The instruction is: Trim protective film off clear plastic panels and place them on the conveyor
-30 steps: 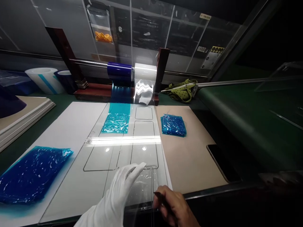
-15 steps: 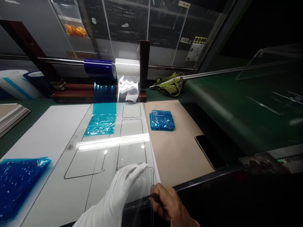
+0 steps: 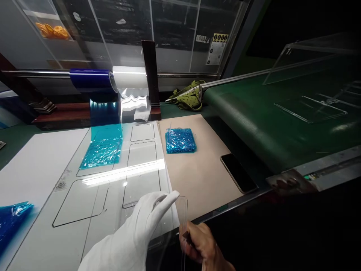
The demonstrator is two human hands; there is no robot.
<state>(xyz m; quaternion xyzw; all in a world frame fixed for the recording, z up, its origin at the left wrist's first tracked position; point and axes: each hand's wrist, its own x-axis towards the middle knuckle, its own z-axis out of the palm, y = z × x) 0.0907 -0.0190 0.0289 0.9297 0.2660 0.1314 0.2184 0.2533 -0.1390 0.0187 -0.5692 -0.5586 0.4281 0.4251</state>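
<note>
Your gloved left hand (image 3: 141, 226) lay flat, fingers together, on a clear panel (image 3: 180, 218) at the near edge of the bench; your bare right hand (image 3: 201, 246) was closed on a thin dark tool (image 3: 187, 238) held against the panel's right edge; the two hands sat just beside each other. The panel rested on the template (image 3: 113, 180), a glossy sheet marked with rounded outlines, beside the tan mat (image 3: 203, 177). Blue film (image 3: 103, 146) ran down from a roll (image 3: 90, 79) onto the template; a white roll (image 3: 129, 77) sat beside it. A stack of blue pieces (image 3: 180, 140) lay on the mat, a phone (image 3: 238, 173) near its right edge; a green conveyor (image 3: 267, 124) ran to your right.
</note>
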